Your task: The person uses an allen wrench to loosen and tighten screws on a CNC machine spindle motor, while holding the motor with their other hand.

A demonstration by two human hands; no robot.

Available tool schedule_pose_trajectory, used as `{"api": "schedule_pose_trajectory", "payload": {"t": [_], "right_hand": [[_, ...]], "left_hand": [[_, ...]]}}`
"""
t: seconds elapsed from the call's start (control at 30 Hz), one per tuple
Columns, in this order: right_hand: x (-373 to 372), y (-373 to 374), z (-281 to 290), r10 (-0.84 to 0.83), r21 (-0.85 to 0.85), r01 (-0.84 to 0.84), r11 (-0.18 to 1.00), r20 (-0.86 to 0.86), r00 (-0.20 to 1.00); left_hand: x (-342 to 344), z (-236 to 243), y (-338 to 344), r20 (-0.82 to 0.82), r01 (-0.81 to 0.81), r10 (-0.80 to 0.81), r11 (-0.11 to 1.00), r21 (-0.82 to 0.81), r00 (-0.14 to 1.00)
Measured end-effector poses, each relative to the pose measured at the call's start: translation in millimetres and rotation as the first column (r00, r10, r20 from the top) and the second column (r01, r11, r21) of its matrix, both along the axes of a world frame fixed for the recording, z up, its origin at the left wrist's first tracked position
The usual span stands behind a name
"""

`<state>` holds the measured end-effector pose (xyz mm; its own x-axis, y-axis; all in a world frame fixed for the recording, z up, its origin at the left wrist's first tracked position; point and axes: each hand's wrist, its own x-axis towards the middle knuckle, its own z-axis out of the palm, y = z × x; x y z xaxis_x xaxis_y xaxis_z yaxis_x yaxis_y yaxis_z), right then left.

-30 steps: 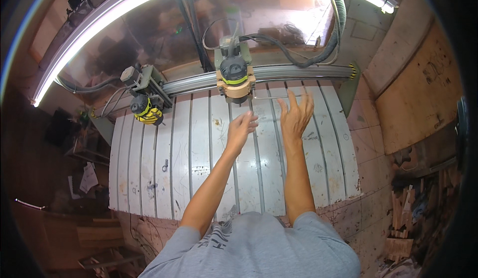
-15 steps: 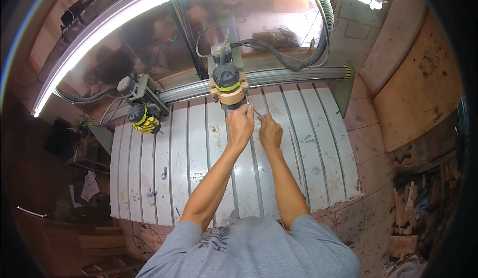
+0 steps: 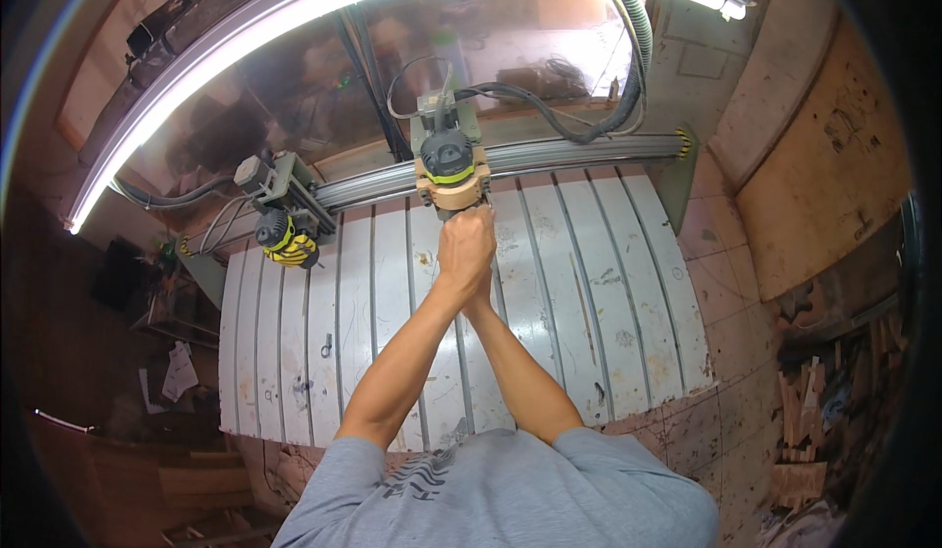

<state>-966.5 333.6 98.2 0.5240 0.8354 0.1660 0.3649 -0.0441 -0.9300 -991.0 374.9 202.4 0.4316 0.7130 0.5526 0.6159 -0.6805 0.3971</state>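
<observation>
My left hand (image 3: 464, 244) is closed just below the wooden clamp (image 3: 453, 195) around the dark spindle motor (image 3: 447, 156) with its yellow-green band, on the middle carriage. What its fingers grip is hidden; a small bit of metal (image 3: 489, 204) shows near the knuckles. My right hand (image 3: 481, 291) is behind and beneath the left, so its fingers are hidden and I cannot tell what they touch. Both forearms reach in over the grooved machine bed (image 3: 373, 254) and meet below the clamp.
A second spindle carriage (image 3: 289, 244) with yellow wrapping hangs at left on the aluminium gantry rail (image 3: 549, 151). A long lamp (image 3: 294, 13) arches above, cables (image 3: 530, 97) run behind. A small metal part (image 3: 327, 345) lies on the bed. Wood offcuts (image 3: 800, 411) are at right.
My right hand has moved from the right, where it held a thin metal bar, in behind my left hand. My left hand has risen to the clamp and closed.
</observation>
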Motion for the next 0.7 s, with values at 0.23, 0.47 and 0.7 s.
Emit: {"api": "schedule_pose_trajectory", "payload": {"t": [0.23,0.47,0.7], "right_hand": [[17.7,-13.6,17.4,-0.012,0.032,0.014,0.999,-0.062,0.998],[3.1,-53.4,9.9,0.142,0.069,-0.129,0.989,-0.225,0.964],[-1.8,-96.0,-24.2,0.202,-0.015,-0.219,0.976,-0.333,0.921]], "left_hand": [[-21.7,26.8,2.0,0.372,-0.088,0.119,0.991,-0.100,0.921],[-13.3,55.7,54.1,0.181,-0.188,0.186,0.982,-0.008,0.966],[-9.7,62.4,50.8,0.184,-0.184,0.190,0.982,-0.046,0.965]]}}
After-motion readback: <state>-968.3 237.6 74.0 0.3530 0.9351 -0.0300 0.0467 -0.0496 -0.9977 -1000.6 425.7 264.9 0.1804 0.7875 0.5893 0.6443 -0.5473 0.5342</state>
